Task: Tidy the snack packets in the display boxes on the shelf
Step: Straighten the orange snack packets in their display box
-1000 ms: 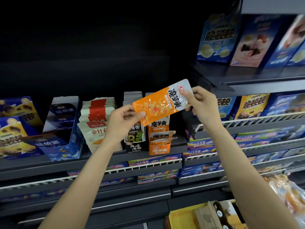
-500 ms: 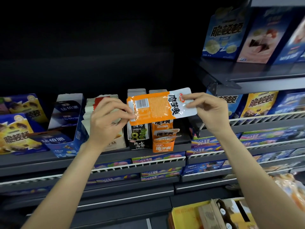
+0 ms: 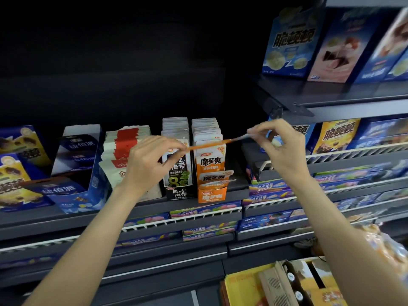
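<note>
Orange packet (image 3: 217,142) edge-on, level, above orange display box (image 3: 212,193) on shelf (image 3: 154,208). We pinch its ends: left hand (image 3: 150,164) on left tip, right hand (image 3: 280,149) on white tip.

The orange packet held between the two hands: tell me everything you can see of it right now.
The orange packet shows edge-on, a thin flat strip, orange along most of its length and pale whitish at its right end. It looks like flexible plastic film. It lies nearly level, rising slightly to the right, in the air in front of the orange display box. The left hand pinches its left end and the right hand its right end. Its printed faces are hidden.
</note>
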Action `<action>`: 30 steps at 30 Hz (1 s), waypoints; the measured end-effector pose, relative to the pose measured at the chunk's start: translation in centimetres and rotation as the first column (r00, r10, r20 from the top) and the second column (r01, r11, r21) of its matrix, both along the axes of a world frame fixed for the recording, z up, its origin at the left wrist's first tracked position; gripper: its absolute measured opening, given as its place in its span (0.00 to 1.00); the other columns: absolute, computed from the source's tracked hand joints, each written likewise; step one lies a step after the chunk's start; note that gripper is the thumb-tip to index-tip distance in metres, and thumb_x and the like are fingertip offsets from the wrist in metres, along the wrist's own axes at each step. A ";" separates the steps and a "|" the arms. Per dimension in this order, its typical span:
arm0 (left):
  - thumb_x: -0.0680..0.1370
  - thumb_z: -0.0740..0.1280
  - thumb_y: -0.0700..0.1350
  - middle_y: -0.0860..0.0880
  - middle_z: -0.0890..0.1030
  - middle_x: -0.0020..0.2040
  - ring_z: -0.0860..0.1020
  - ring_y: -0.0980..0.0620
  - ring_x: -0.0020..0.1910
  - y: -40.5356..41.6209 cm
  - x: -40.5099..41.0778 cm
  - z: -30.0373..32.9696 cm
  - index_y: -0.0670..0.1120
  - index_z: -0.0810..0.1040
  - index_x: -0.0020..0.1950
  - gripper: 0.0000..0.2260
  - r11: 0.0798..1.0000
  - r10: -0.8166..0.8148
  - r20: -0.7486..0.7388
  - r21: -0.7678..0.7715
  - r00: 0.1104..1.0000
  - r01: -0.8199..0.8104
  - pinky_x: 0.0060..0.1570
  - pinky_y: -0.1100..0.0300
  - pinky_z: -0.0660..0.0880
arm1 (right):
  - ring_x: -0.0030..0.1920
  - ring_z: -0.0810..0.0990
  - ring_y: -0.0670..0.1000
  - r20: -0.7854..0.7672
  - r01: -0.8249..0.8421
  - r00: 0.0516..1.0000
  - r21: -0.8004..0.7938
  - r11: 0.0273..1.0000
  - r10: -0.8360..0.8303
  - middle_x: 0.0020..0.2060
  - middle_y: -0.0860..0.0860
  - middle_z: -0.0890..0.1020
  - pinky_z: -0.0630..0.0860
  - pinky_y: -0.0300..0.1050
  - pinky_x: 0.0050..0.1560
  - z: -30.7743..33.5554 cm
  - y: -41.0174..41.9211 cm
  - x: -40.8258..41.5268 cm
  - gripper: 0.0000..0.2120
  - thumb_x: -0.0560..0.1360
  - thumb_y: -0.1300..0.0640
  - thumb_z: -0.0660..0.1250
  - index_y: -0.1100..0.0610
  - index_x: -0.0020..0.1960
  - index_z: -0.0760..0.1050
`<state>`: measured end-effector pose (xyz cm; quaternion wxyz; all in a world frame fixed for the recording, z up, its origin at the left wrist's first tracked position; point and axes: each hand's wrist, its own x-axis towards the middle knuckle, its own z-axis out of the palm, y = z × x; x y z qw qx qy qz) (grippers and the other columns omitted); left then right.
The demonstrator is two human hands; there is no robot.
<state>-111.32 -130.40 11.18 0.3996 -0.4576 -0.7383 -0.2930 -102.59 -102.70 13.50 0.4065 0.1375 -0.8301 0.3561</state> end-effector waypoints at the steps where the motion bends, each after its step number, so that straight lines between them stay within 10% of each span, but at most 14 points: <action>1: 0.77 0.68 0.47 0.53 0.81 0.43 0.77 0.61 0.43 0.8 0.5 0.0 0.41 0.81 0.49 0.09 0.997 -0.010 0.119 0.076 0.993 0.001 0.46 0.71 0.73 | 0.43 0.78 0.49 0.027 0.060 0.998 -0.023 0.998 -0.060 0.43 0.51 0.81 0.75 0.40 0.44 0.2 0.1 0.0 0.04 0.76 0.60 0.69 0.56 0.51 0.77; 5: 0.78 0.67 0.46 0.60 0.79 0.43 0.78 0.66 0.41 3.7 2.3 0.1 0.52 0.76 0.50 0.03 0.964 -0.114 0.652 0.254 0.750 -0.074 0.45 0.71 0.75 | 0.36 0.74 0.46 0.002 0.233 0.972 0.130 0.964 -0.236 0.38 0.48 0.79 0.68 0.40 0.34 0.6 0.7 0.0 0.10 0.79 0.53 0.64 0.60 0.50 0.75; 8: 0.77 0.68 0.45 0.59 0.78 0.49 0.79 0.64 0.42 4.1 2.7 -0.3 0.55 0.71 0.58 0.12 0.926 -0.169 0.781 0.334 0.601 -0.173 0.44 0.66 0.78 | 0.30 0.70 0.48 -0.121 0.251 0.967 0.279 0.927 -0.225 0.30 0.51 0.76 0.67 0.45 0.29 1.1 1.0 0.4 0.11 0.79 0.53 0.64 0.61 0.49 0.78; 12: 0.75 0.70 0.43 0.57 0.76 0.48 0.76 0.65 0.43 3.1 4.7 -0.7 0.55 0.71 0.55 0.13 0.900 -0.270 0.749 0.420 0.605 -0.119 0.46 0.69 0.74 | 0.31 0.69 0.48 -0.085 0.154 0.987 0.333 0.930 -0.134 0.30 0.53 0.75 0.70 0.45 0.30 1.8 1.6 0.1 0.13 0.78 0.51 0.63 0.60 0.49 0.81; 17: 0.75 0.70 0.45 0.62 0.80 0.48 0.78 0.63 0.49 2.4 5.3 -1.5 0.59 0.78 0.49 0.08 0.997 -0.083 0.741 0.057 0.666 0.060 0.52 0.64 0.74 | 0.32 0.76 0.51 -0.066 0.062 0.997 0.622 0.781 -0.026 0.30 0.48 0.80 0.69 0.41 0.29 2.1 -0.9 -2.3 0.13 0.77 0.48 0.63 0.54 0.44 0.83; 23: 0.76 0.70 0.46 0.60 0.81 0.47 0.78 0.64 0.49 2.3 5.2 -2.3 0.53 0.81 0.51 0.05 0.999 0.003 0.703 -0.041 0.711 0.036 0.50 0.71 0.70 | 0.41 0.81 0.54 0.287 -0.209 0.958 0.750 0.627 -0.024 0.38 0.50 0.83 0.67 0.42 0.36 1.0 -4.0 -6.2 0.07 0.75 0.53 0.69 0.55 0.45 0.82; 30: 0.77 0.68 0.47 0.59 0.82 0.45 0.79 0.63 0.45 2.9 4.1 -2.8 0.50 0.82 0.51 0.05 0.999 -0.006 0.731 0.028 0.683 -0.021 0.48 0.68 0.74 | 0.38 0.81 0.46 0.422 -0.184 0.906 0.420 0.889 -0.012 0.49 0.50 0.78 0.79 0.44 0.43 0.2 -4.3 -6.1 0.09 0.75 0.61 0.70 0.57 0.55 0.78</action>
